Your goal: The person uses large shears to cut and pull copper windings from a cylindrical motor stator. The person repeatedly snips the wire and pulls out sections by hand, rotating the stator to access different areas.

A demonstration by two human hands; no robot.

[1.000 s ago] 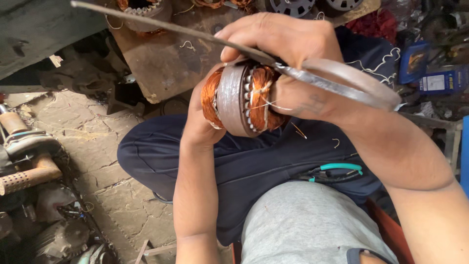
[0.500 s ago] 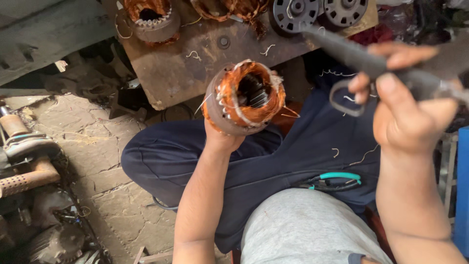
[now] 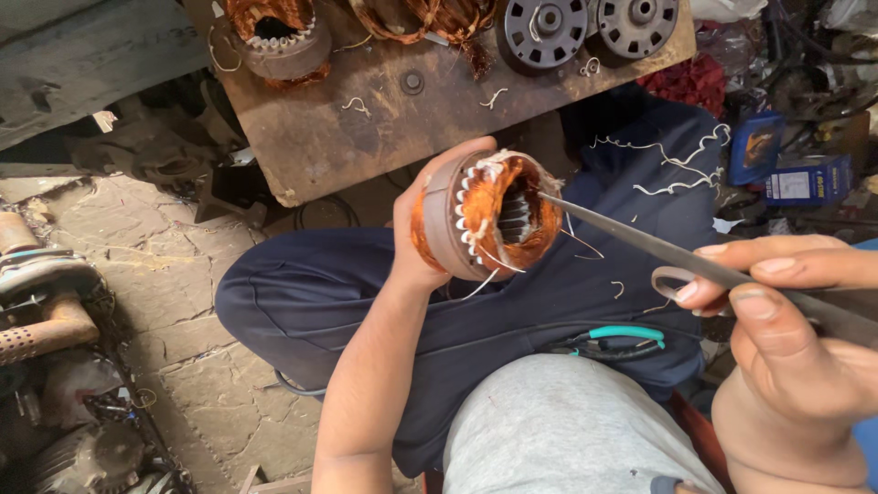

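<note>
Stator point(image 3: 489, 220), copper-wound steel ring, gripped in left hand point(image 3: 413, 240); right hand point(image 3: 777, 320) clasps slim metal scissors point(image 3: 631, 240).

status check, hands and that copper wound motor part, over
Left hand grips the round steel stator with copper windings. Right hand holds long grey metal scissors, tip at the winding edge. Loose white threads hang off the windings; nothing blocks.

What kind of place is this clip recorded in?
Probably a small motor-rewinding repair shop: the left hand holds a copper-wound stator, another stator and metal end covers lie on a worn wooden board, and old motors clutter the stone floor.
</note>
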